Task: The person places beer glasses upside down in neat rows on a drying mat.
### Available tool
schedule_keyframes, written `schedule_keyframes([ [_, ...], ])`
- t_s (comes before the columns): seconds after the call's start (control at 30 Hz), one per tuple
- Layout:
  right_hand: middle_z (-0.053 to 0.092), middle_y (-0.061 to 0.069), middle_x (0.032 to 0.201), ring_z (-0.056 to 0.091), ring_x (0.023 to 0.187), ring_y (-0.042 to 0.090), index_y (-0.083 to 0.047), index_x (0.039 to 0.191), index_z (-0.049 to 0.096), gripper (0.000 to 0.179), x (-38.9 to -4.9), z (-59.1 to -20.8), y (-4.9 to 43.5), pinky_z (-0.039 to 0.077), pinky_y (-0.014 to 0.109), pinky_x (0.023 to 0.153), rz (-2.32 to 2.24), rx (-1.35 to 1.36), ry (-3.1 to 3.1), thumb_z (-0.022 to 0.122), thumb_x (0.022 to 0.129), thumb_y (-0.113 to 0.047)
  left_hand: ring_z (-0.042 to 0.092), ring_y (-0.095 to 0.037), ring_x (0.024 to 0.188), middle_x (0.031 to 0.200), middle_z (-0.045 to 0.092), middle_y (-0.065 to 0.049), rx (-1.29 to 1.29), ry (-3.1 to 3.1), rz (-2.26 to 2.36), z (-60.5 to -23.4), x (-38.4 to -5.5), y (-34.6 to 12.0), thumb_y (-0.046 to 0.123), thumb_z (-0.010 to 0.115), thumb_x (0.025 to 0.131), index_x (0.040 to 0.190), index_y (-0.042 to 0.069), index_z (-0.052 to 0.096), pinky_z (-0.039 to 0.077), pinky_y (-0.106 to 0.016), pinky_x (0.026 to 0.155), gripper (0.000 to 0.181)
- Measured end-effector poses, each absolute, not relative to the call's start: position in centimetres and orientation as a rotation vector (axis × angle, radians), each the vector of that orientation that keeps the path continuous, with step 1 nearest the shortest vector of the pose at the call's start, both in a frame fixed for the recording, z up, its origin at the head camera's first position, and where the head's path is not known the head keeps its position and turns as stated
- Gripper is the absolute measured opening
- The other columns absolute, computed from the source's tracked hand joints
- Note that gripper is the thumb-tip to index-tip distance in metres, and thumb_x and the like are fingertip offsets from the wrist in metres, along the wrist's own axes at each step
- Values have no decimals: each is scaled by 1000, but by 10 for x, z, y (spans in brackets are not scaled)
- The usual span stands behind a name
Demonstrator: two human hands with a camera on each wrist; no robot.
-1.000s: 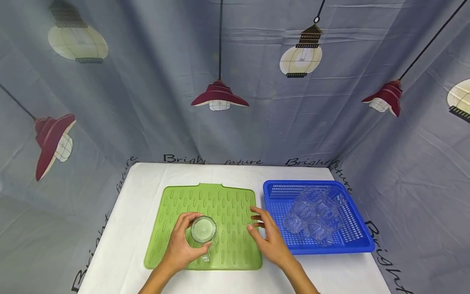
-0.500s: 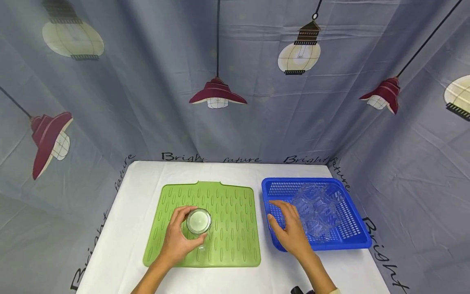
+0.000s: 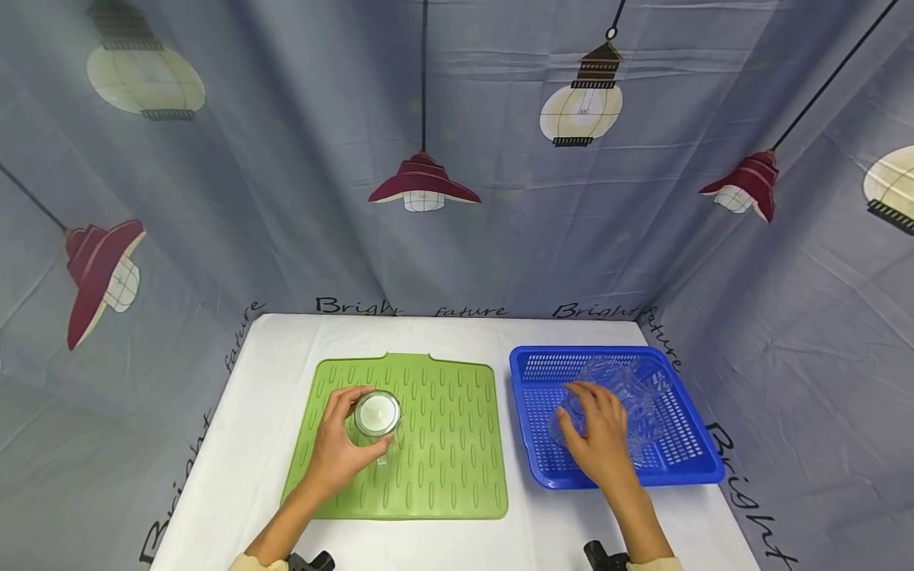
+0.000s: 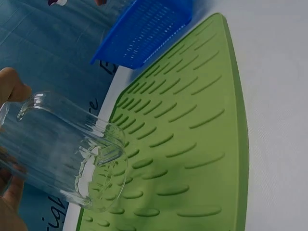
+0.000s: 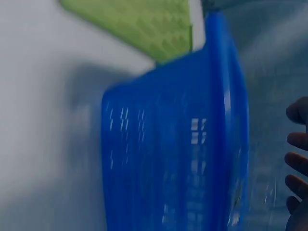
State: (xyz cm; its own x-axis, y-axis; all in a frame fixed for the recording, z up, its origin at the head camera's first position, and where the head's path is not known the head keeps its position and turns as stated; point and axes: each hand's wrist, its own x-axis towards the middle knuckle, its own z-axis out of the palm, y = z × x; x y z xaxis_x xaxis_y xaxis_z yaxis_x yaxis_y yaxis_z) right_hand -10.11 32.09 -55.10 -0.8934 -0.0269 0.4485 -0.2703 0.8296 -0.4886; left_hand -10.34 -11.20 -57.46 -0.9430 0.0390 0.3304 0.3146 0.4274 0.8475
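Gripping a clear, cylindrical glass mug (image 3: 377, 414) in curled fingers of the left hand (image 3: 339, 446), over a flat, green, ridged mat (image 3: 450, 444). Holding nothing visible in parted fingers of the right hand (image 3: 602, 434); just shifted above a blue, perforated plastic basket (image 3: 678, 477), apparently bringing clear glassware (image 3: 645, 414) within reach. Laid out on white-covered worktop (image 3: 443, 547), before grey-blue, lamp-printed curtain (image 3: 464, 262).

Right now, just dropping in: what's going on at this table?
A person is working with both bare hands. The left hand grips a clear glass mug over the left part of a green ridged mat; whether the mug touches the mat is hard to tell. The right hand is over a blue plastic basket to the mat's right, above a cluster of clear glassware, with no piece visibly in its grip.
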Motion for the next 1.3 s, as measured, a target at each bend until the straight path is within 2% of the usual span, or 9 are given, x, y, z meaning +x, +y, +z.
schedule_keyframes([
  [0.13, 53, 26, 151, 39, 143, 52, -1, 144, 61, 55, -98, -556, 334, 26, 76, 116, 665, 151, -2648, 77, 96, -23, 55, -11, 129, 141, 55, -4, -307, -2414, -1559, -570, -113, -114, 11, 99, 72, 146, 16, 60, 40, -5, 111, 84],
  [0.23, 50, 26, 154, 37, 144, 54, -2, 147, 59, 59, -97, -559, 338, 26, 76, 115, 639, 122, -2679, 77, 97, -28, 58, -20, 130, 140, 56, -6, -326, -2411, -1546, -567, -119, -116, 11, 99, 73, 146, 16, 60, 41, -5, 111, 84],
  [0.37, 50, 26, 154, 37, 142, 53, -3, 149, 58, 60, -97, -562, 340, 28, 73, 112, 639, 99, -2696, 76, 99, -31, 60, -23, 128, 140, 56, -8, -330, -2408, -1545, -566, -129, -120, 10, 99, 74, 147, 15, 60, 41, -6, 110, 83],
  [0.53, 48, 27, 156, 36, 142, 52, -3, 153, 54, 63, -97, -564, 339, 30, 72, 112, 624, 81, -2722, 76, 99, -29, 58, -20, 124, 139, 56, -12, -337, -2417, -1554, -563, -146, -127, 11, 96, 77, 148, 12, 59, 43, -11, 108, 80],
  [0.7, 47, 26, 157, 35, 144, 52, -3, 155, 50, 66, -96, -568, 338, 32, 72, 112, 606, 89, -2728, 76, 99, -26, 57, -21, 126, 141, 54, -14, -336, -2423, -1527, -561, -160, -135, 11, 95, 78, 148, 11, 58, 45, -14, 110, 79],
  [0.9, 50, 27, 155, 39, 141, 52, -2, 154, 51, 65, -98, -571, 338, 36, 71, 110, 566, 134, -2697, 77, 98, -21, 57, -25, 124, 141, 53, -15, -288, -2423, -1501, -562, -172, -144, 13, 95, 80, 148, 10, 58, 49, -25, 109, 77],
  [1.17, 52, 26, 154, 41, 140, 51, -2, 152, 53, 61, -99, -571, 338, 37, 71, 111, 547, 109, -2698, 76, 98, -18, 57, -29, 125, 143, 52, -17, -273, -2459, -1507, -566, -188, -153, 11, 95, 80, 149, 10, 58, 46, -25, 106, 78],
  [1.3, 52, 26, 154, 41, 140, 50, -3, 152, 53, 61, -99, -572, 337, 37, 71, 112, 534, 100, -2706, 76, 98, -17, 57, -32, 126, 144, 50, -19, -276, -2489, -1488, -571, -196, -157, 11, 95, 80, 149, 8, 57, 50, -38, 109, 79],
])
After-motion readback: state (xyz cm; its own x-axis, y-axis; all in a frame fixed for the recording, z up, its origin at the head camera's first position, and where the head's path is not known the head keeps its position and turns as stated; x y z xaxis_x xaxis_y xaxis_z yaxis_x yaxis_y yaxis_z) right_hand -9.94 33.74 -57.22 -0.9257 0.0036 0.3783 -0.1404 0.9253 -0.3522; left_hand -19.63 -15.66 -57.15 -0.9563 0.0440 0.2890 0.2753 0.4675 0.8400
